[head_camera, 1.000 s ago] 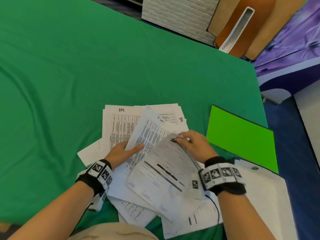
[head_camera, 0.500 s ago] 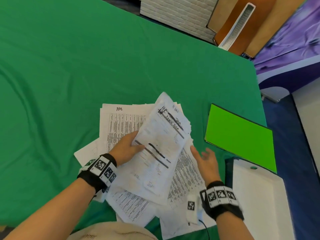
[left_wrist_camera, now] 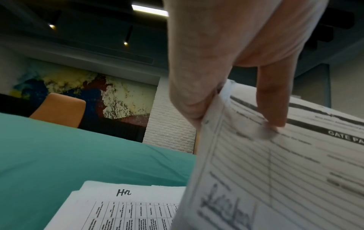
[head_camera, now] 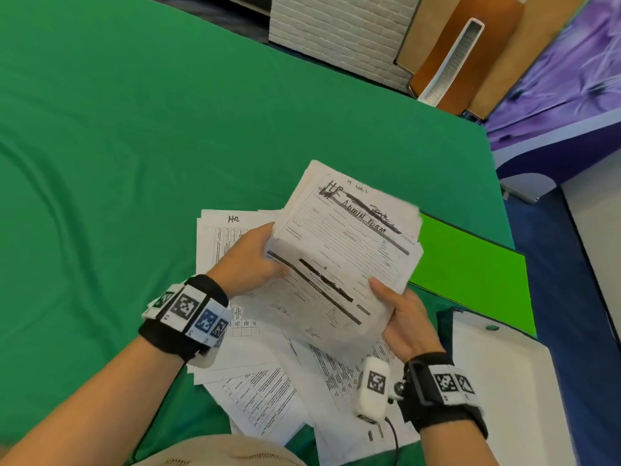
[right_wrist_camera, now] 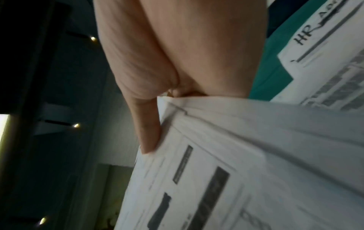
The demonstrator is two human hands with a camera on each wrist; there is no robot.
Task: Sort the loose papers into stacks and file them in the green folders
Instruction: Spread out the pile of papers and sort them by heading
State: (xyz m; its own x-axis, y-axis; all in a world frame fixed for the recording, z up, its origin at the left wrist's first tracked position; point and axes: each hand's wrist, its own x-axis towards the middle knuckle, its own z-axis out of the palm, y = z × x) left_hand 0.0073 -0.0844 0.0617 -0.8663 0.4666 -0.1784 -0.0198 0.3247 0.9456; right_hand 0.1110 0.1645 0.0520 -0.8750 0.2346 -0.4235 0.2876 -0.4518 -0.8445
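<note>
Sorting under way, nothing filed yet

Left hand and right hand grasp a white printed paper stack mid-air; loose sheets below, bright green folder at three o'clock.

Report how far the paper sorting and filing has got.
Done: nothing filed; the bright green closed folder lies flat, the open folder shows only white. In hand: left hand and right hand hold a bundle of printed forms. Left: loose printed sheets on the green tablecloth.

right hand fingers behind held stack, its print blurred
</note>
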